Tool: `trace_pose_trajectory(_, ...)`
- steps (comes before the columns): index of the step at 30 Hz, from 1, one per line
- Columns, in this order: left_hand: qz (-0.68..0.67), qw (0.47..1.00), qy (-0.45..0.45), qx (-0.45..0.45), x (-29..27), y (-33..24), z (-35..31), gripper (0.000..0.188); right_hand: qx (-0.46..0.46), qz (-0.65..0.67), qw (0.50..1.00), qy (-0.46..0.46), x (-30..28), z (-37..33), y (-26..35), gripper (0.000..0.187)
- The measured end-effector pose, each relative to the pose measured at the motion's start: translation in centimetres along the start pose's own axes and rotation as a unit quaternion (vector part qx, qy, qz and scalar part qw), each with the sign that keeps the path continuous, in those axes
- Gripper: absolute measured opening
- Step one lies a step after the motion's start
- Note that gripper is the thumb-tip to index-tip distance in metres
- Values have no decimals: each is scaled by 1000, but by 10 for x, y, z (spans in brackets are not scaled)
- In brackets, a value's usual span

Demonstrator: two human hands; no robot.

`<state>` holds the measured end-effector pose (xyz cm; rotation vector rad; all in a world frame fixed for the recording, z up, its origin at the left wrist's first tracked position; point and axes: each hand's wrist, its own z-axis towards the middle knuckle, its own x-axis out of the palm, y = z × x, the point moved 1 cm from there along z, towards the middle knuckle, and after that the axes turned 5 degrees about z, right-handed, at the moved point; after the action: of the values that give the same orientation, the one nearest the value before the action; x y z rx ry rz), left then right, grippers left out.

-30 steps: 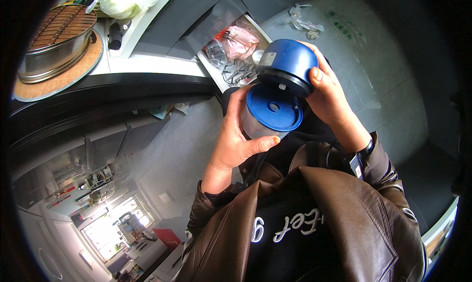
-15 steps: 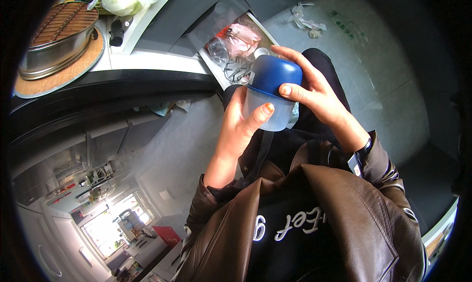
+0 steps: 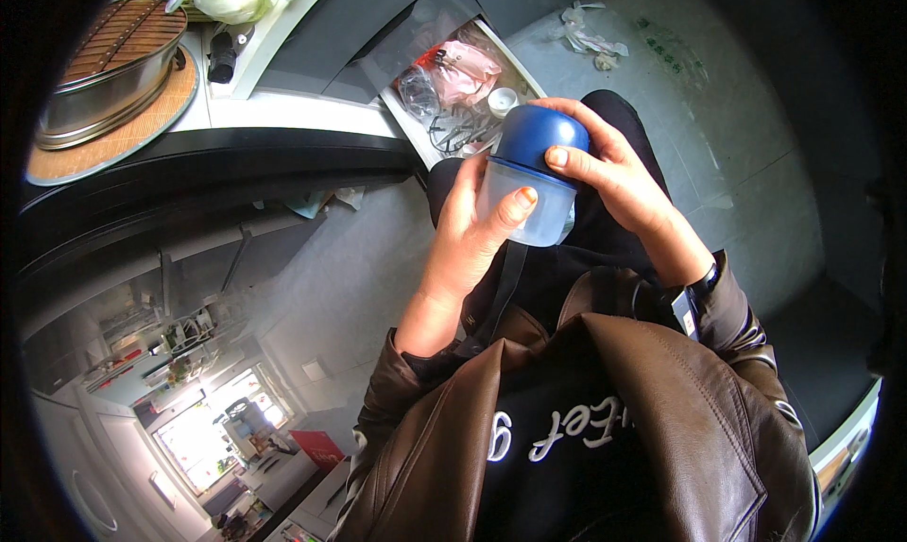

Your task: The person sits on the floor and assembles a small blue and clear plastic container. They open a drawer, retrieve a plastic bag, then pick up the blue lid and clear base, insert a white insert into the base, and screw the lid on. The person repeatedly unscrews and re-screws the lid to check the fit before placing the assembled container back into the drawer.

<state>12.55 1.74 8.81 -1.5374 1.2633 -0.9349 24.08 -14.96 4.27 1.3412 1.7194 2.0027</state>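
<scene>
The round blue plastic top (image 3: 529, 136) now covers the cloudy plastic cup (image 3: 548, 209) (they were apart), so they're together, right hand (image 3: 624, 183) fingers hugging the top, left hand (image 3: 463, 240) fingers the cup.

Down at the lower left, the window (image 3: 203, 447) is blazing — daylight so strong its panes wash out to white, with a pale door (image 3: 123, 452) just beside it. Over to the upper left now, a white countertop (image 3: 293, 122) bends along with the lens, a long black band (image 3: 217, 164) sweeping under it. Dark grey cabinet fronts (image 3: 326, 46) come next, and there's an open drawer (image 3: 511, 58) jutting out! Below, grey floor tiles (image 3: 746, 154) show thin seams, light spread across them — deep shadow at far right.
</scene>
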Motion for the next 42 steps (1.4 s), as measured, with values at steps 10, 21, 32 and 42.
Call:
trace_pose_trajectory(10, 56, 998, -23, 32, -2, 3, 1, 71, -7, 8, 1000, 15, 5, -2, 1, 67)
trace_pose_trajectory(21, 5, 1000, 1, -22, -9, 6, 9, 78, 52, 90, 994, -38, 4, 1, -9, 82)
trace_pose_trajectory(32, 17, 1000, -4, 8, -4, 11, 4, 80, -2, 120, 985, -120, -12, 6, -11, 80)
trace_pose_trajectory(42, -39, 999, -2, 19, -14, 6, -7, 101, 58, 275, 960, -25, -16, 1, -12, 73)
